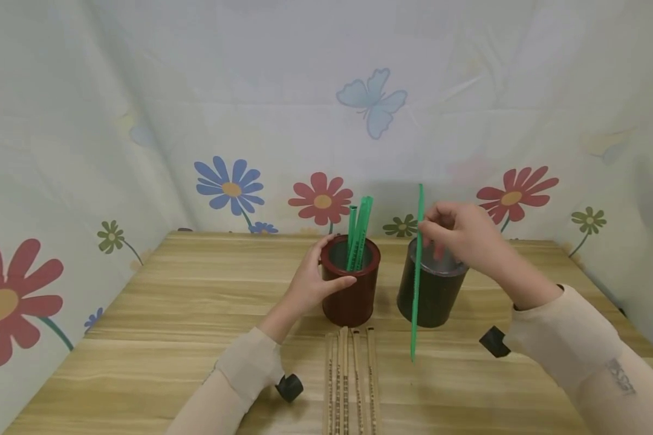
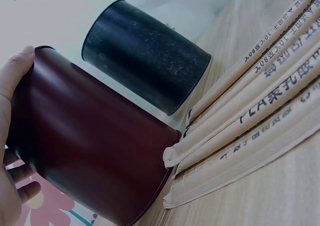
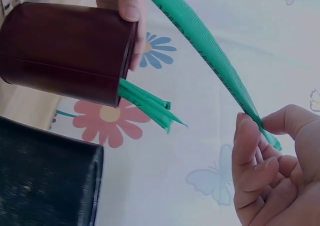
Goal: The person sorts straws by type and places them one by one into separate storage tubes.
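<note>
My left hand (image 1: 311, 275) holds the rim and side of a dark red cylindrical holder (image 1: 350, 299), thumb across its near side. Several green paper-wrapped straws (image 1: 358, 238) stand in that holder, leaning a little. Thumb and fingertips of my right hand (image 1: 465, 232) pinch another green wrapped straw (image 1: 416, 278) near its upper end. It hangs almost upright in front of a black cylindrical holder (image 1: 434, 296), which stands to the right of the red one. Printed lettering runs along the pinched straw's wrapper (image 3: 210, 48) in the right wrist view.
Several brown paper-wrapped straws (image 1: 346, 380) with dark print lie side by side on the wood-grain table (image 1: 239, 272), close in front of the red holder. Behind the table hangs a pale cloth (image 1: 283, 121) with flowers and a butterfly.
</note>
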The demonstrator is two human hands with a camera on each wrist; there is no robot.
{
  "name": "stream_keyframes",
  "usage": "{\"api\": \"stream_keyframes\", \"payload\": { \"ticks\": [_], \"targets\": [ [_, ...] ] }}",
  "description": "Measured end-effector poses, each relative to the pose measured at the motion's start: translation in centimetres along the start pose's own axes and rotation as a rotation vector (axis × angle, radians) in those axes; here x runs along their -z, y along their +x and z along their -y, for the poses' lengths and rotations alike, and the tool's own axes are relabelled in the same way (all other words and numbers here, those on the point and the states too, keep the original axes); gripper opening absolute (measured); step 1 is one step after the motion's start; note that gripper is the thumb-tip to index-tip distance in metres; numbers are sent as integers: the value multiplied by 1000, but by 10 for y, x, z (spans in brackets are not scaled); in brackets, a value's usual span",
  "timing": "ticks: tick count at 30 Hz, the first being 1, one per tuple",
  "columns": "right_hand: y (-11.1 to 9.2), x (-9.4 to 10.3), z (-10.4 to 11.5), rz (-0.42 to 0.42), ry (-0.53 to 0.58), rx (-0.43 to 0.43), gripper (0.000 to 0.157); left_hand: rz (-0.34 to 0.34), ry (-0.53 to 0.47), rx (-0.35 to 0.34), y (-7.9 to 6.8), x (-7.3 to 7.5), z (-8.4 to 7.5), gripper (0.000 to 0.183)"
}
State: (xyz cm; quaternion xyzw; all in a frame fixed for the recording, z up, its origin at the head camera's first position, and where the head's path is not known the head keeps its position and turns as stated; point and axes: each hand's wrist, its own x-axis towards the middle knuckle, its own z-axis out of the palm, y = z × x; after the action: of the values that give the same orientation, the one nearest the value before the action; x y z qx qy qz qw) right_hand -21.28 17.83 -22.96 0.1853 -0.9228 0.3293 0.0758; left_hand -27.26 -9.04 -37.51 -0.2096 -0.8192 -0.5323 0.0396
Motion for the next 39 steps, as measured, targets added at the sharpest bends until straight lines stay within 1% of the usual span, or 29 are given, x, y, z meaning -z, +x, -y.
{"api": "stream_keyframes", "payload": {
  "ticks": [5,11,17,20,22,27,33,39],
  "targets": [
    [8,10,6,-81,12,-10,22,-7,7,4,-1,0,0,89],
    [19,19,13,-231,67,-11,23,-21,25,-14,-1,0,-1,93],
    [33,17,18,-365,145,50,26,-27,23,-25,-1,0,0,94],
    [39,11,17,-406,177,79,25,-27,27,-21,-1,0,0,94],
    [44,7,16,-417,183,93,24,-28,28,-23,-1,0,0,94],
    [50,-3,13,-411,164,99,23,-28,28,-27,0,-1,1,94],
    [56,-12,11,-389,100,99,25,-30,32,-24,1,-1,1,93],
    [61,-24,11,-341,52,84,22,-27,37,-33,0,0,0,92]
  ]
}}
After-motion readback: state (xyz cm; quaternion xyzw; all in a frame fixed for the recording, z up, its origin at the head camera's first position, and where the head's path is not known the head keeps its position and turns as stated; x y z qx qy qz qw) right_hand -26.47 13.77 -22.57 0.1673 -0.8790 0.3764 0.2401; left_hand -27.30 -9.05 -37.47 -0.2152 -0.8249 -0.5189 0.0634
